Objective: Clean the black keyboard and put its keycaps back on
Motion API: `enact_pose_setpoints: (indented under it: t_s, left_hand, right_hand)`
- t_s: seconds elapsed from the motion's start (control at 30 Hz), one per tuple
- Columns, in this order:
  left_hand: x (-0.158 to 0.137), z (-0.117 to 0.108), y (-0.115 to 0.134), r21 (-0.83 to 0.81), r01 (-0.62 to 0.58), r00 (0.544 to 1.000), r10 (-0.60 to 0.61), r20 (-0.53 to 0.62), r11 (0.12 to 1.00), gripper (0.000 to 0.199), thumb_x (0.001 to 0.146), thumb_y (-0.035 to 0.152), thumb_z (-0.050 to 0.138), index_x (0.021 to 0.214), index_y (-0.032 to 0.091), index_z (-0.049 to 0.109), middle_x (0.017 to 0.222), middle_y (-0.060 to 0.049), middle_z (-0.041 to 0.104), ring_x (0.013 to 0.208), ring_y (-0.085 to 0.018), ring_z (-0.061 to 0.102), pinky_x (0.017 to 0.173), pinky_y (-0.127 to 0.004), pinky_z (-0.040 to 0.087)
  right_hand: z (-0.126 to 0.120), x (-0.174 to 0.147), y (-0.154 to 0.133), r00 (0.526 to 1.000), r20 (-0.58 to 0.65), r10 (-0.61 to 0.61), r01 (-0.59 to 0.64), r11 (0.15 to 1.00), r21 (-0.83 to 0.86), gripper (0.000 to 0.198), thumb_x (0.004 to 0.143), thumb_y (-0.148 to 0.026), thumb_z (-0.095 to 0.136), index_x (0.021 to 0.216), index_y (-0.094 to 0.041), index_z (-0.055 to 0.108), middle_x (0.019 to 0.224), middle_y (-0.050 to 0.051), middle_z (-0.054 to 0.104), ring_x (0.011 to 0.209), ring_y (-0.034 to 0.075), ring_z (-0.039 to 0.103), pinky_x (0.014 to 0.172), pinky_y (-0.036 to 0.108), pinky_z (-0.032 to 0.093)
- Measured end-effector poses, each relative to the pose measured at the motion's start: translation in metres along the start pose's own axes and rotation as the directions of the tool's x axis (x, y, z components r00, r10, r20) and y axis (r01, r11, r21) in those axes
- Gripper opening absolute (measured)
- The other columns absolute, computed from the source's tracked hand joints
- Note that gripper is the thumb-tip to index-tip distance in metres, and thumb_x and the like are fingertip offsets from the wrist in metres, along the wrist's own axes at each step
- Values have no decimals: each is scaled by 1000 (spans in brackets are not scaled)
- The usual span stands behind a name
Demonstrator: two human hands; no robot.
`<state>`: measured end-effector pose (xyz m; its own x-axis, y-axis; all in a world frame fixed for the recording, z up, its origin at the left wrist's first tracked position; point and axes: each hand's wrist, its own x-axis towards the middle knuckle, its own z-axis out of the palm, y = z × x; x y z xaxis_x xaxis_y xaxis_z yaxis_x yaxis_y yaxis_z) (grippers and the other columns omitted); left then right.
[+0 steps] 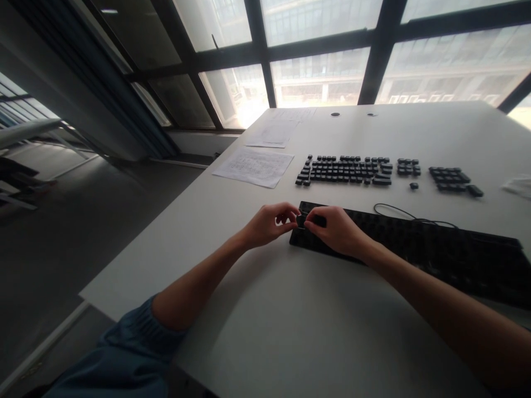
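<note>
A long black keyboard (pixel 398 237) without keycaps lies at a slant on the white table. Over its left end, my left hand (pixel 271 223) and my right hand (pixel 332 228) meet, thumbs and forefingers pinched from either side on a small black keycap (pixel 301 221). A thin light line, perhaps wire, shows at the keycap's lower edge; its exact form is too small to tell. Behind the keyboard, loose black keycaps (pixel 348 170) are set out in rows like a keyboard layout, with further groups (pixel 450 178) to the right.
The keyboard's black cable (pixel 398 209) loops behind it. Printed sheets (pixel 255 166) lie on the table (pixel 232 331) at the back left, and a whitish crumpled item (pixel 518 185) at the right edge. Large windows (pixel 319 77) stand behind; the table's left edge drops to a grey floor.
</note>
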<state>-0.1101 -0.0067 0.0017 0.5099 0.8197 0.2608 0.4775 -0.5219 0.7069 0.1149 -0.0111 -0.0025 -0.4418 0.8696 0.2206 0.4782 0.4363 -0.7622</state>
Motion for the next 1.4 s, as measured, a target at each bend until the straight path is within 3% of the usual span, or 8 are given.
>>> enact_pose_setpoints:
  t_s: [0.37, 0.73, 0.97, 1.23, 1.4]
  left_hand:
    - [0, 1, 0, -4, 49, 999, -49, 7, 999, 21, 84, 26, 72, 102, 17, 66, 80, 1, 69, 65, -10, 52, 62, -22, 43]
    - [4, 1, 0, 71, 54, 998, -56, 17, 996, 14, 84, 28, 69, 94, 18, 70, 78, 2, 68, 65, -10, 49, 61, -21, 40]
    - [2, 1, -3, 64, 53, 998, -54, 14, 997, 13, 85, 31, 70, 90, 18, 72, 72, 3, 65, 63, -10, 48, 59, -22, 38]
    - [4, 1, -5, 41, 37, 989, -43, 143, 998, 19, 91, 34, 65, 86, 17, 72, 85, -2, 65, 74, -13, 55, 66, -24, 41]
    - [4, 1, -5, 74, 45, 981, -57, 183, 996, 21, 92, 35, 62, 83, 17, 69, 84, -2, 61, 75, -14, 54, 68, -26, 41]
  right_hand:
    - [4, -2, -1, 998, 65, -8, 19, 984, -178, 16, 91, -30, 63, 83, -21, 73, 77, 3, 73, 69, 16, 63, 65, 26, 41]
    - [5, -5, 0, 993, 73, -94, 105, 979, -172, 14, 91, -33, 66, 87, -22, 73, 85, 2, 74, 78, 16, 64, 70, 25, 40]
    - [5, -6, 0, 995, 59, -81, 91, 975, -201, 12, 90, -24, 62, 85, -20, 73, 84, 3, 73, 79, 16, 64, 70, 24, 40]
    - [2, -7, -4, 994, 105, -13, 43, 956, -290, 16, 89, -26, 59, 83, -21, 73, 79, 4, 73, 71, 16, 62, 63, 25, 36]
    - [1, -6, -4, 993, 117, -2, 42, 940, -338, 17, 87, -29, 60, 81, -22, 73, 74, 3, 72, 69, 17, 62, 64, 26, 36]
